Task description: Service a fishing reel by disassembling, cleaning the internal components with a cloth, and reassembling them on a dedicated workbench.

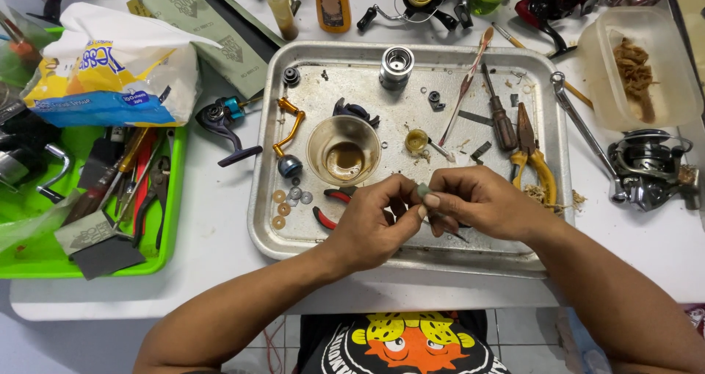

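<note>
1. Head view, nearest: left hand [374, 223] and right hand [481, 205] meet fingertip to fingertip over the near part of a metal tray [411, 253].
2. Small grey-green part [424, 191]: pinched between the thumbs and forefingers of both hands, at the spot where they meet. Both hands are curled closed around it. A thin dark piece shows under the right hand; what it is cannot be told.
3. Red-handled pliers [328, 206]: on the tray, just left of the left hand, partly hidden by it.
4. Washers [290, 201]: a small cluster of tan and grey rings, further left of the left hand, on the tray.
5. Cup [344, 151]: clear, with brown liquid, just beyond the left hand.
6. Small yellow cap [416, 141] with a brush [465, 86] leaning by it: just beyond the meeting point of the hands.
7. Yellow-handled pliers [534, 153] and screwdriver [499, 113]: beyond the right hand, side by side on the tray.
8. Orange crank handle [288, 135]: beyond and left of the left hand, beside the cup.
9. Spool [396, 67]: silver, upright, at the tray's far edge, well beyond both hands.
10. Fishing reel [646, 168]: off the tray, right of the right hand.
11. Green bin [172, 205] of tools: well left of the left hand.
12. Plastic tub [672, 87]: far right, beyond the reel.
13. Orange bottle [333, 3]: farthest, past the tray.
</note>
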